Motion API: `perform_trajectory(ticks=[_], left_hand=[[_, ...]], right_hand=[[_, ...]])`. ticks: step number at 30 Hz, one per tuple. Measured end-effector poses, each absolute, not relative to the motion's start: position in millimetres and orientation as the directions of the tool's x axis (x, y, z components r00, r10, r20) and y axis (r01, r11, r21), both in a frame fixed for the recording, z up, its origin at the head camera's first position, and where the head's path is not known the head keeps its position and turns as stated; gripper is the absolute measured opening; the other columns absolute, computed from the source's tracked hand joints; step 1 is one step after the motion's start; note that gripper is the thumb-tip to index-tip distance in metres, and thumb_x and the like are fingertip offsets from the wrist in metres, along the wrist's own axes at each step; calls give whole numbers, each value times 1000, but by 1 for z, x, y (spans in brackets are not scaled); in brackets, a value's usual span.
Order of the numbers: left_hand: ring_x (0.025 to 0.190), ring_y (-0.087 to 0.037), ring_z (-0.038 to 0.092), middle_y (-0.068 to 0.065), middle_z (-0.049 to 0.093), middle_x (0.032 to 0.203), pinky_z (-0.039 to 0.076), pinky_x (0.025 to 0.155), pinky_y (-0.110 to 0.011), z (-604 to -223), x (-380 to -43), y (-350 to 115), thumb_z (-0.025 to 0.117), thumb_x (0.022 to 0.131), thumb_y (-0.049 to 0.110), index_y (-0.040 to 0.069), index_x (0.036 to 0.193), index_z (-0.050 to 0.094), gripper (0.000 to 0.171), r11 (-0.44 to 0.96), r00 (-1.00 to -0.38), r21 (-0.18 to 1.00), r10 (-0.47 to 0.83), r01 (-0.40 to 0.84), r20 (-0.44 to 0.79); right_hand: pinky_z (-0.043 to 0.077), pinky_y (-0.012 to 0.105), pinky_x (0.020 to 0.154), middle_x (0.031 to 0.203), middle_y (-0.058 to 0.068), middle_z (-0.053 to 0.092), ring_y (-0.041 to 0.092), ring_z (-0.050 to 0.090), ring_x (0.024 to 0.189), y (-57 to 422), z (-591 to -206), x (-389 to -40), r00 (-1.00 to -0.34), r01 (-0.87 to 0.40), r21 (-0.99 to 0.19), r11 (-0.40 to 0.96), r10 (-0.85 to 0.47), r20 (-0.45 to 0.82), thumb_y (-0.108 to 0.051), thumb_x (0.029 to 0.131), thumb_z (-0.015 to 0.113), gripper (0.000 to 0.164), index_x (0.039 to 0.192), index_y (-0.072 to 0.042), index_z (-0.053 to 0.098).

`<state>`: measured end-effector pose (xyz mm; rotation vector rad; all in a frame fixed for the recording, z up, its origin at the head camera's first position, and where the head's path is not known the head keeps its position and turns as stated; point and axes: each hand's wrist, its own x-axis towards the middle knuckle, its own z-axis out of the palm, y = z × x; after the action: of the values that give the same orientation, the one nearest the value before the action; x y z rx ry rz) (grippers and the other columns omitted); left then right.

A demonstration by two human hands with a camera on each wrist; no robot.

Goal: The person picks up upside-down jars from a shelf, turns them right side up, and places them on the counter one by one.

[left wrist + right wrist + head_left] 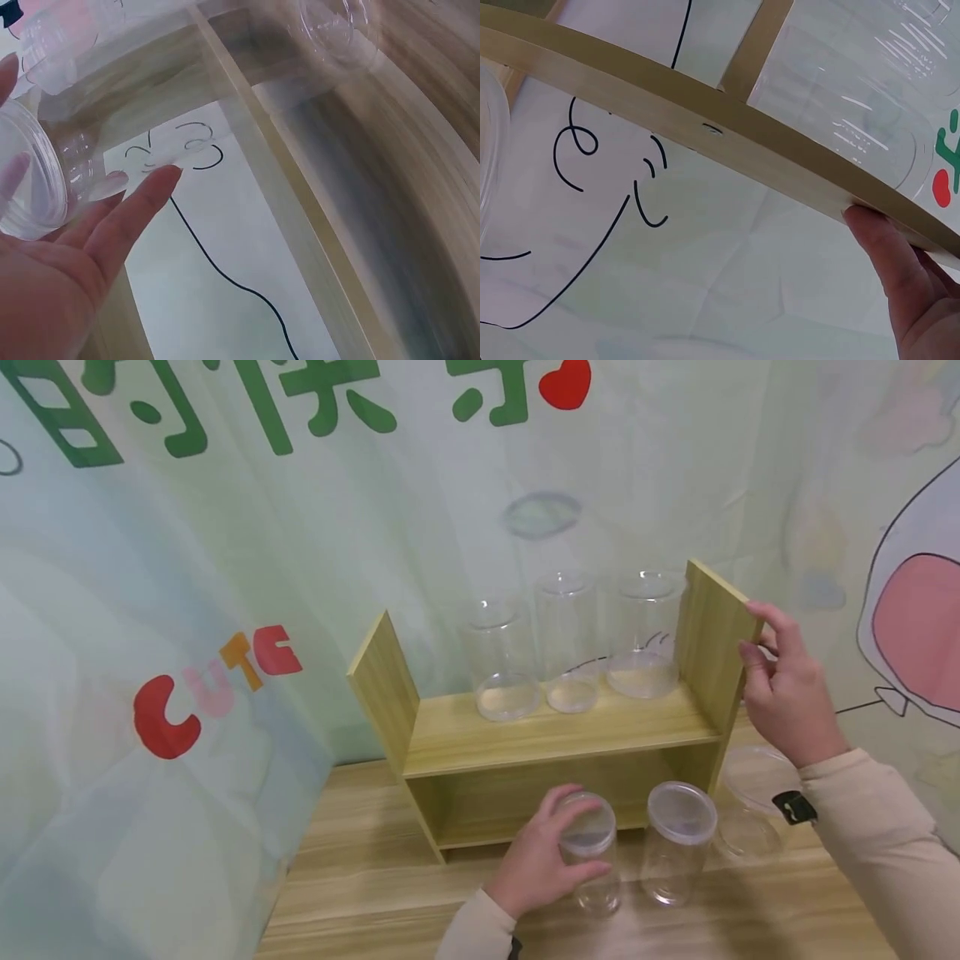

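Note:
A two-tier wooden shelf (562, 731) stands on the table, with three clear jars on its upper board, one of them a narrow jar (567, 643). My right hand (787, 685) holds the edge of its right side panel (780, 161), thumb against the outer face. In front of the shelf stands a clear lidded jar (597, 889). Around its upper part my left hand (536, 864) is spread, thumb in front and fingers at the lid. The left wrist view shows these fingers (139, 206) extended alongside the jar's lid (52, 184).
A second lidded jar (678, 852) stands just right of the first. Beyond it, near the right sleeve, is a wider clear jar (750, 835). The wooden tabletop (352, 877) extends left of the shelf. A printed cloth backdrop (420, 543) hangs close behind.

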<state>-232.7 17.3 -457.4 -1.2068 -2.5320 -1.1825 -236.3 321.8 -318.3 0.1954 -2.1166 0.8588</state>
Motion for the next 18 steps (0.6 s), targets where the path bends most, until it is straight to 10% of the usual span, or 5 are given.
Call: perform_trajectory(ticks=[18], left_hand=[[110,-23,60,-4,35,152,54,85,-39,-459,-234,22,83,78,41,31,144,47,75,462,-680,531,643,711,352]], right_hand=[[33,0,75,122,39,55,50,58,105,320,-319,-235,-657,-415,-539,733,167,735,-5,104,43,46,148,-15,35]])
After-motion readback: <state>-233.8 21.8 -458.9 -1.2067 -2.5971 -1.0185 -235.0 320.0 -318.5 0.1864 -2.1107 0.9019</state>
